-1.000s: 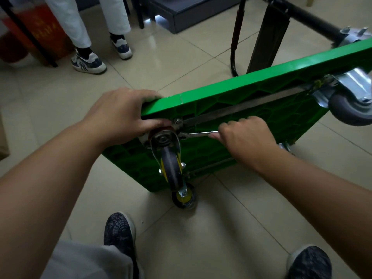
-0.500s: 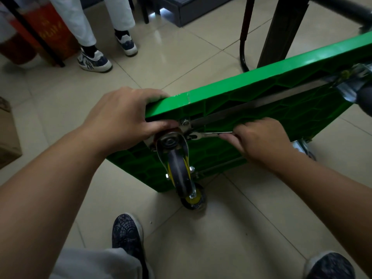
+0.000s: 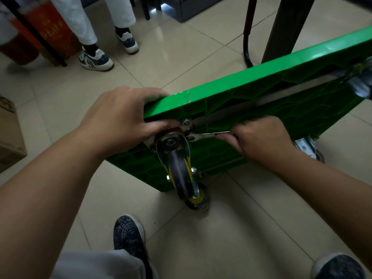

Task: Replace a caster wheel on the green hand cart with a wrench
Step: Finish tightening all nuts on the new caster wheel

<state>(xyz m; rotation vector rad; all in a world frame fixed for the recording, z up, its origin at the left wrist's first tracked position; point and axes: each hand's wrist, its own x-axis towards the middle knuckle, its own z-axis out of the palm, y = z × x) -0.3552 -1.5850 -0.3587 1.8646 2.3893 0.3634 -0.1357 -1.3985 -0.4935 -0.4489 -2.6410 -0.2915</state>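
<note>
Green hand cart (image 3: pixel 261 91): tipped on edge on the tiled floor (image 3: pixel 221 228), underside turned to the worker, presumably so the mounting bolts face the tool. Caster wheel (image 3: pixel 179 174): bolted at the cart's near upper corner, dark tyre hanging down across the underside. Left hand (image 3: pixel 120 121): fingers wrapped over the cart's top edge at that corner, thumb by the plate, apparently steadying the cart against the turning force. Right hand (image 3: pixel 261 137): fingers curled tight round the wrench (image 3: pixel 209 135) handle against the cart's underside. The wrench head meets a plate bolt, though whether it is fully seated is hard to tell. Second caster (image 3: pixel 198 200): at the cart's lower corner, on the floor. Dark furniture leg (image 3: pixel 281 31): behind the cart. Bystander's trainers (image 3: pixel 95 60) and cardboard box (image 3: pixel 8 133): well apart from it. The swivel fork and a neighbouring bolt (image 3: pixel 186 123) likely crowd the wrench's swing.
</note>
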